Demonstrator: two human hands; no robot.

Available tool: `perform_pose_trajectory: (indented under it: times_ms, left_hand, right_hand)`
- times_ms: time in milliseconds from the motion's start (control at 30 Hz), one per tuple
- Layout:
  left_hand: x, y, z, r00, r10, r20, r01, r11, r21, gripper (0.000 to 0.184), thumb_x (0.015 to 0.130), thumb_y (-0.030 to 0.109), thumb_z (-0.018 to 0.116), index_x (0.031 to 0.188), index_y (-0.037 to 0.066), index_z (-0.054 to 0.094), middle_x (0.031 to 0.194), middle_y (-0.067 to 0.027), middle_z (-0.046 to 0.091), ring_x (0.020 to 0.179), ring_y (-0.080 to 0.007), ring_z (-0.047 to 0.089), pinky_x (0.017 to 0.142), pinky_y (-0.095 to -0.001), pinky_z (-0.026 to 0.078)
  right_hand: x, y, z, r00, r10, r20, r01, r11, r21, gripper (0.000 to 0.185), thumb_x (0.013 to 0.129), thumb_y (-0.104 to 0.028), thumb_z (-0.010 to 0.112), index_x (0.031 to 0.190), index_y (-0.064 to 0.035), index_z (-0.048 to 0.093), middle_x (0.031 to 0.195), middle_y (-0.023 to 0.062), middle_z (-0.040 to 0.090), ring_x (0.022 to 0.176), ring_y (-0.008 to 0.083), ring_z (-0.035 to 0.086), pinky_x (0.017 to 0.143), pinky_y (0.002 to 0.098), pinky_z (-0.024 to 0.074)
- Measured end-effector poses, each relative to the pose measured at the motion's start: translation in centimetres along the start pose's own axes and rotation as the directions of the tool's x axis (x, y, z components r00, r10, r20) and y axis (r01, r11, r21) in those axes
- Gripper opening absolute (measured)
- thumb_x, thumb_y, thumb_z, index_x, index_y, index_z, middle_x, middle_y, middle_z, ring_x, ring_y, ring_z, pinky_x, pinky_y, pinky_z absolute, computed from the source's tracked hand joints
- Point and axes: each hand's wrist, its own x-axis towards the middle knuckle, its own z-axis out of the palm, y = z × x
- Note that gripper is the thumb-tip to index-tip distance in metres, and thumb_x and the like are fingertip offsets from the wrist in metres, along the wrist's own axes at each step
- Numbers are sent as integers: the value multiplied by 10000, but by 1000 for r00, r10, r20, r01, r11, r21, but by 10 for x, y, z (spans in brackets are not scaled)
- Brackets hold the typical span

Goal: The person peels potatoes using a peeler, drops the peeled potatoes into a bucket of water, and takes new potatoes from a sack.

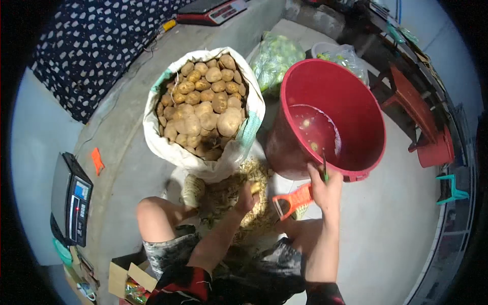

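My left hand is closed around a yellowish potato, low over a heap of peelings on the floor between my feet. In my right hand are two tools: an orange peeler pointing left and a small green-handled knife with its blade up at the bucket's rim. Just beyond that hand is a big red bucket, partly filled with cloudy water where a few pale potatoes show. Left of it, a white woven sack stands open, full of unpeeled potatoes.
Bags of green vegetables lie behind the bucket. A digital scale is at the left, another scale on the ledge. An orange object lies left of the sack. Red stools stand right; a cardboard box sits lower left.
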Motion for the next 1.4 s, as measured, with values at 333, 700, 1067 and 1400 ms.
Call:
perform_pose_trajectory:
  times_ms: [333, 700, 1067, 1400]
  left_hand:
    - [131, 227, -108, 611, -762, 215, 604, 273, -749, 207, 919, 280, 460, 942, 100, 562, 790, -45, 592, 650, -157, 564, 550, -306, 432]
    - [105, 272, -149, 651, -719, 242, 548, 226, -805, 177, 927, 245, 440, 934, 103, 545, 742, -21, 551, 617, -122, 506, 537, -241, 370]
    - [108, 269, -144, 820, -569, -65, 390, 637, -665, 164, 880, 98, 465, 778, 33, 575, 763, -23, 572, 650, -90, 513, 542, -231, 388]
    - [103, 269, -144, 948, -306, -84, 273, 921, -277, 164, 880, 94, 467, 795, 12, 582, 741, -5, 554, 665, -72, 494, 615, -223, 390]
  right_hand:
    - [5, -68, 79, 985, -16, -170, 102, 857, 506, 428, 947, -251, 592, 600, -33, 467, 562, -71, 389, 557, 50, 330, 490, 288, 264]
    - [-16, -90, 112, 924, -245, -295, 362, 810, 461, 389, 918, -177, 609, 604, 22, 494, 486, 33, 374, 522, 68, 335, 459, 304, 302]
    - [-19, -102, 93, 940, -311, -144, 342, 881, 328, 430, 933, -209, 590, 602, 20, 437, 517, -12, 320, 532, 67, 305, 457, 308, 267]
    - [2, -77, 97, 976, -215, -39, 216, 926, 311, 403, 900, -224, 623, 616, 40, 514, 484, 37, 372, 526, 72, 346, 462, 318, 317]
